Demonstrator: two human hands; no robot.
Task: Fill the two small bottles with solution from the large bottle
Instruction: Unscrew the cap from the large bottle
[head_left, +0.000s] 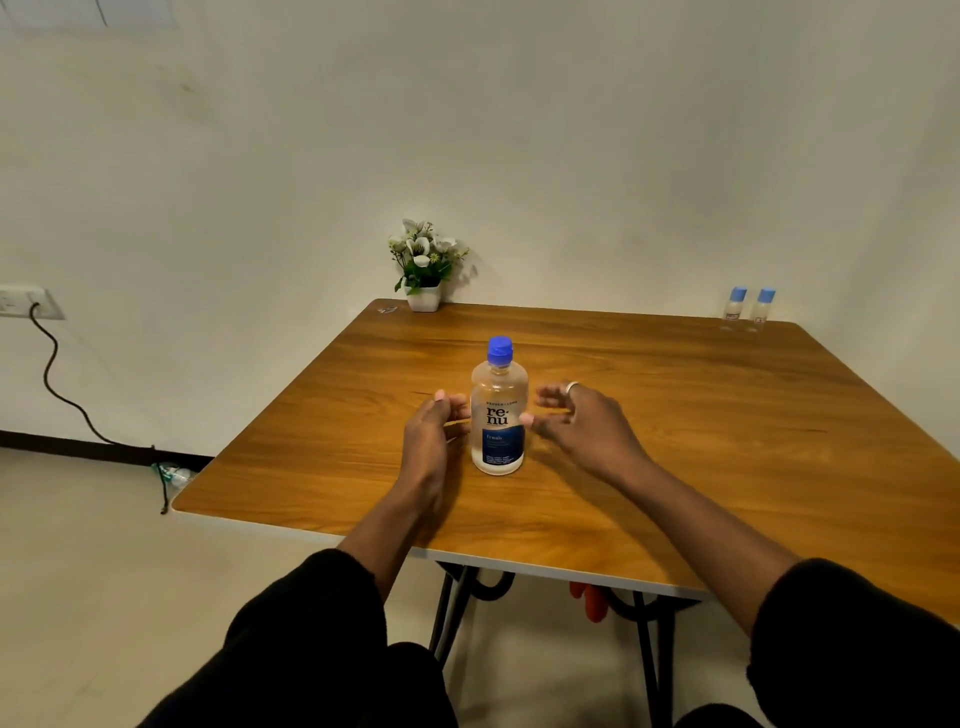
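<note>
A large clear bottle (498, 410) with a blue cap and a blue label stands upright in the middle of the wooden table (675, 441). My left hand (431, 441) is just to its left, fingers relaxed and close to the bottle's side. My right hand (582, 421), with a ring on one finger, hovers just to its right with spread fingers, the thumb tip near the label. Neither hand grips the bottle. Two small bottles with light blue caps, one (735, 304) and the other (762, 306), stand side by side at the far right corner.
A small white pot of white flowers (425, 265) stands at the table's far left corner, with a tiny object (387, 309) beside it. A wall socket with a black cable (52, 364) is at the left. The table's near edge lies above my knees.
</note>
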